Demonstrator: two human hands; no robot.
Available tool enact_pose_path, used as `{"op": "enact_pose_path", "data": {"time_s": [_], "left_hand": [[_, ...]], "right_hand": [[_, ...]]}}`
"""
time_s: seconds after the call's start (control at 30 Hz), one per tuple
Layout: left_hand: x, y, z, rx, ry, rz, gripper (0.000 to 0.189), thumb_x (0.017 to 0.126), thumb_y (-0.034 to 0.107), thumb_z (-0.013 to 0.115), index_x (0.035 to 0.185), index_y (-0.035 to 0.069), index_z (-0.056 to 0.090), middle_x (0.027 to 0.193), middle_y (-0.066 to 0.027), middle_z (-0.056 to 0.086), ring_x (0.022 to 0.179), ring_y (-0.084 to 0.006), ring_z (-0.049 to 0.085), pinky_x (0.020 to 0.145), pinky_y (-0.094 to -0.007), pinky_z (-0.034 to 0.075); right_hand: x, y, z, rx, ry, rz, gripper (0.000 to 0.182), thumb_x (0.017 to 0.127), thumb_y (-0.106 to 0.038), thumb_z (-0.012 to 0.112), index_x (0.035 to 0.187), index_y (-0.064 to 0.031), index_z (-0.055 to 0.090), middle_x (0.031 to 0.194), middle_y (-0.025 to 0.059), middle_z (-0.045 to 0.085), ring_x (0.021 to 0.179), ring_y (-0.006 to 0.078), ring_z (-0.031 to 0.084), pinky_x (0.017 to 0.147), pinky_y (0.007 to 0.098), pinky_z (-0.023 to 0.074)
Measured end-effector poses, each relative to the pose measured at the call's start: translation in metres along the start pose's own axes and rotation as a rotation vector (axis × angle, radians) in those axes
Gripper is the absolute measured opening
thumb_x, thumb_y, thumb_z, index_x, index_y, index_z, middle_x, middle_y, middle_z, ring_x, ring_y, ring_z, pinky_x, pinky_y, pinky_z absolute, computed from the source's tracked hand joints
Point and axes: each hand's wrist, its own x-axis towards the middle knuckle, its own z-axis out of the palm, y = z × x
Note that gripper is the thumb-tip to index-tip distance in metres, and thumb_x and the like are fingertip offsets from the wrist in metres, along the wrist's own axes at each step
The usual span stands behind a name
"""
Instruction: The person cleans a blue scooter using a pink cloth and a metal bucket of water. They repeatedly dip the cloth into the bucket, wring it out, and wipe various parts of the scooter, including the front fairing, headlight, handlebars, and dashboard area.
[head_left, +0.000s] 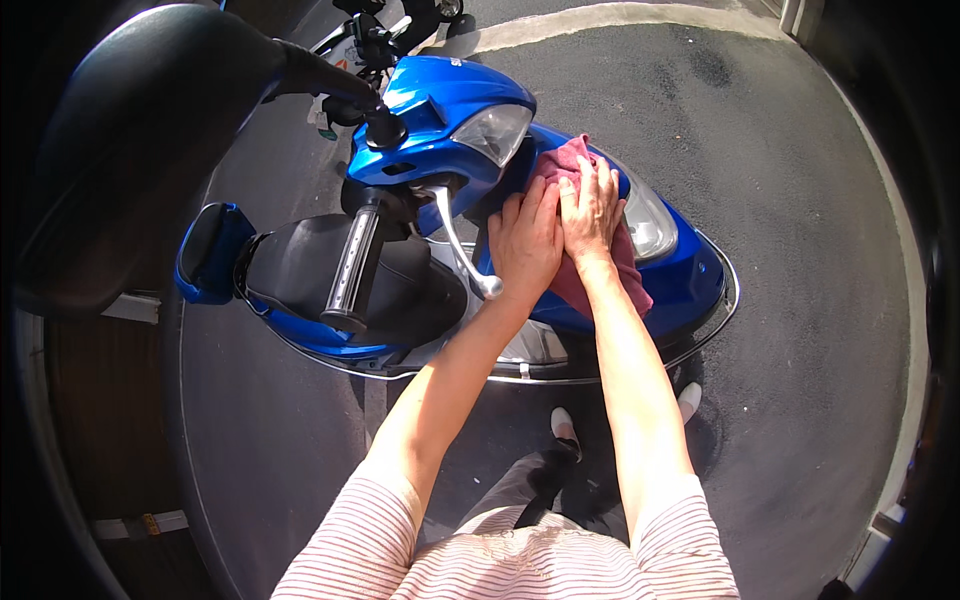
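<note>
A maroon cloth (631, 281) lies bunched over the front body panel of a blue motor scooter (679, 274). My right hand (589, 206) presses flat on the cloth, with a ring on one finger. Right beside it, my left hand (529, 244) rests with its inner fingertips on the cloth's near edge; its palm hides what lies beneath. Just right of the cloth is a clear front lamp lens (651, 217). The headlight (496, 133) sits above my hands. A silver brake lever (459, 240) reaches down close to my left wrist.
The handlebar grip (352, 266) juts out left of the lever. A large black mirror (150, 150) looms at upper left. Behind the handlebar is the black seat (300, 262), with a backrest (217, 251). Another two-wheeler (375, 37) stands beyond. Dark asphalt (787, 225) surrounds the scooter.
</note>
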Motion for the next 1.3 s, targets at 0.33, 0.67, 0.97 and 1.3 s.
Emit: {"op": "enact_pose_path", "data": {"time_s": [0.33, 0.67, 0.97, 1.3], "left_hand": [[-0.097, -0.029, -0.063, -0.268, 0.065, -0.095, 0.039, 0.076, 0.008, 0.059, 0.114, 0.002, 0.06, 0.12, -0.0129, 0.059, 0.098, -0.031, 0.054, 0.085, -0.0389, 0.044], [-0.095, -0.031, -0.07, -0.308, 0.051, -0.419, 0.044, 0.077, 0.012, 0.059, 0.119, 0.003, 0.054, 0.103, -0.0192, 0.059, 0.097, -0.0383, 0.056, 0.08, -0.045, 0.049], [-0.112, -0.085, -0.182, -0.534, 0.076, -0.177, 0.035, 0.074, 0.001, 0.069, 0.108, 0.005, 0.065, 0.11, -0.0112, 0.062, 0.098, -0.03, 0.058, 0.086, -0.036, 0.048], [-0.096, -0.164, -0.203, -1.567, 0.398, -0.86, 0.05, 0.093, 0.025, 0.054, 0.138, 0.009, 0.038, 0.135, -0.0122, 0.044, 0.125, -0.0271, 0.042, 0.107, -0.0372, 0.032]], "right_hand": [[-0.102, -0.049, -0.02, 0.034, -0.11, -0.321, 0.04, 0.082, -0.013, 0.054, 0.122, -0.0062, 0.053, 0.139, 0.0185, 0.037, 0.135, 0.0436, 0.025, 0.109, 0.0559, 0.0211], [-0.097, -0.074, -0.023, -0.202, -0.106, -0.376, 0.034, 0.08, -0.02, 0.062, 0.112, -0.0098, 0.057, 0.111, 0.0131, 0.054, 0.101, 0.036, 0.052, 0.081, 0.0453, 0.0468], [-0.158, -0.146, -0.064, 0.326, -0.41, -0.161, 0.051, 0.083, -0.023, 0.066, 0.124, 0.0001, 0.046, 0.115, 0.023, 0.052, 0.104, 0.0406, 0.054, 0.087, 0.0425, 0.0458], [-0.161, -0.295, -0.016, 0.247, -0.174, -0.672, 0.062, 0.062, -0.006, 0.078, 0.117, -0.0019, 0.051, 0.108, 0.0193, 0.055, 0.094, 0.0372, 0.058, 0.081, 0.0425, 0.049]]}}
